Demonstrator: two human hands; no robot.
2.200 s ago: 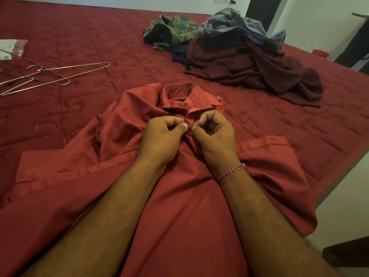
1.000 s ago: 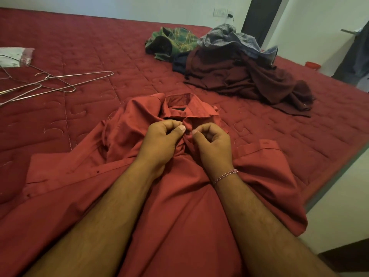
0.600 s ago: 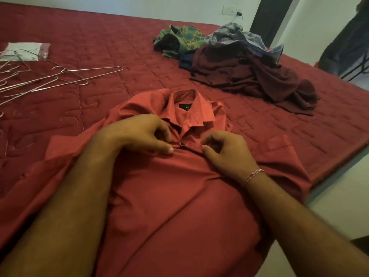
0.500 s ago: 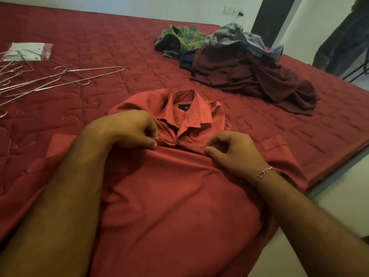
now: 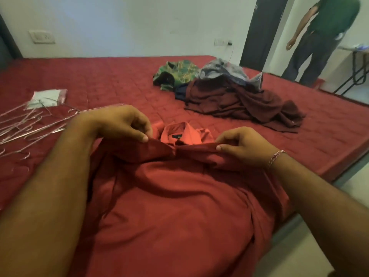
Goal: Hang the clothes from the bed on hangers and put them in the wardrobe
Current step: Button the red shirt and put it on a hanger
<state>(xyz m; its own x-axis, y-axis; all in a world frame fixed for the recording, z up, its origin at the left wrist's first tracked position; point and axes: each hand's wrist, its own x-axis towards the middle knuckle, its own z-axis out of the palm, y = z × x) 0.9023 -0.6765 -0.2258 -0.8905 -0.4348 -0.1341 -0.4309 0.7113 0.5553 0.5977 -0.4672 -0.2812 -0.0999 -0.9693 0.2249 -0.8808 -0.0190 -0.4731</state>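
The hands have moved apart; left hand [image 5: 119, 124] and right hand [image 5: 243, 146] each pinch and lift the red shirt [image 5: 169, 206] at the bed's [image 5: 99, 82] near edge.

The bed [image 5: 119, 80] fills the frame under a quilted red cover. At the near edge a red shirt [image 5: 179, 206] lies spread on it, collar pointing away. Out left, a loose scatter of wire hangers [image 5: 30, 124] sits on the quilt, with a flat clear packet [image 5: 48, 96] touching their far side. Far right, a heap of clothes [image 5: 239, 100]: a green checked piece, grey fabric on top, dark maroon spilling toward the bed's right edge.
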